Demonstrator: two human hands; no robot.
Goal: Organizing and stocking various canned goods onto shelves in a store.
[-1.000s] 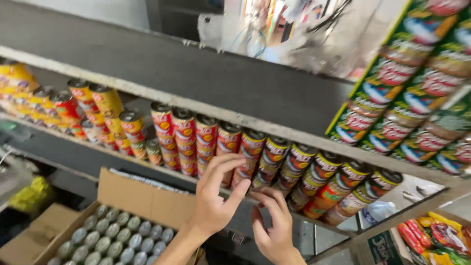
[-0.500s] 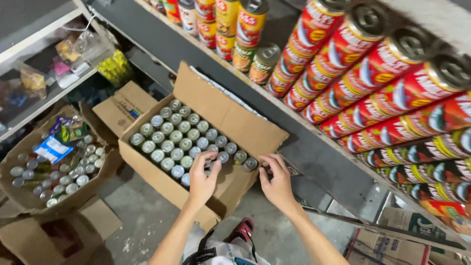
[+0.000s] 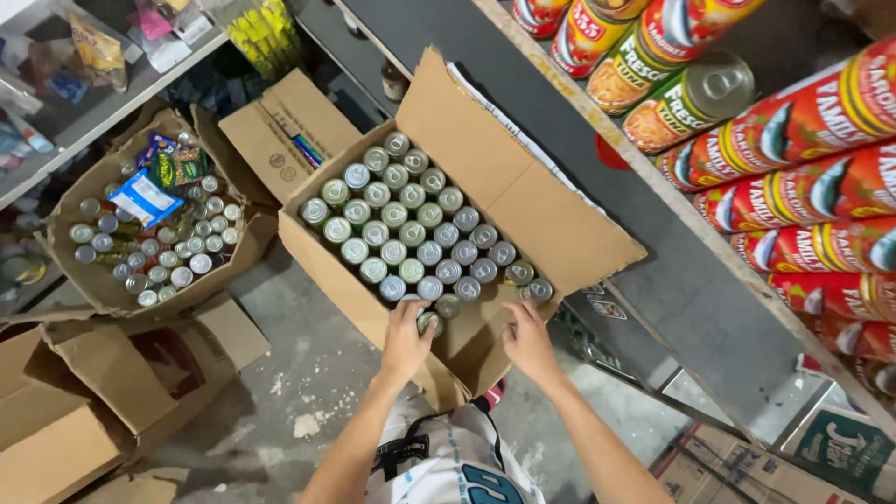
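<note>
Cans (image 3: pixel 417 231), silver-topped, stand upright in tight rows inside an open cardboard box (image 3: pixel 551 229) on the concrete floor (image 3: pixel 308 373).

Head view, item by item:

- Box: flaps folded outward, far flap leaning toward the shelf. Rows fill the far part; the near corner of the box floor is bare cardboard.
- My left hand (image 3: pixel 407 339): reaches over the near edge of the box, fingers curled down around one single can (image 3: pixel 430 323) at the near end of the rows. The fingers are closed on that can, which sits tilted against its neighbours.
- My right hand (image 3: pixel 528 338): over the near right corner of the box, fingers bent and slightly spread, tips close to the last cans by the right wall. Whether they touch a can I cannot tell.
- Second box (image 3: pixel 93 280), left of the first: torn sides, more silver-topped cans and a few coloured packets (image 3: pixel 147 194) on top at its far edge.
- Flattened cartons (image 3: pixel 112 383): lying at the near left of the floor.
- Shelf (image 3: pixel 672 271), right side: grey board running along the right of the box, with red-labelled tins (image 3: pixel 821 187) lying on their sides in stacked rows above its edge.
- Far shelf (image 3: pixel 103 89), top left corner: assorted small packets, too blurred to tell apart.
</note>
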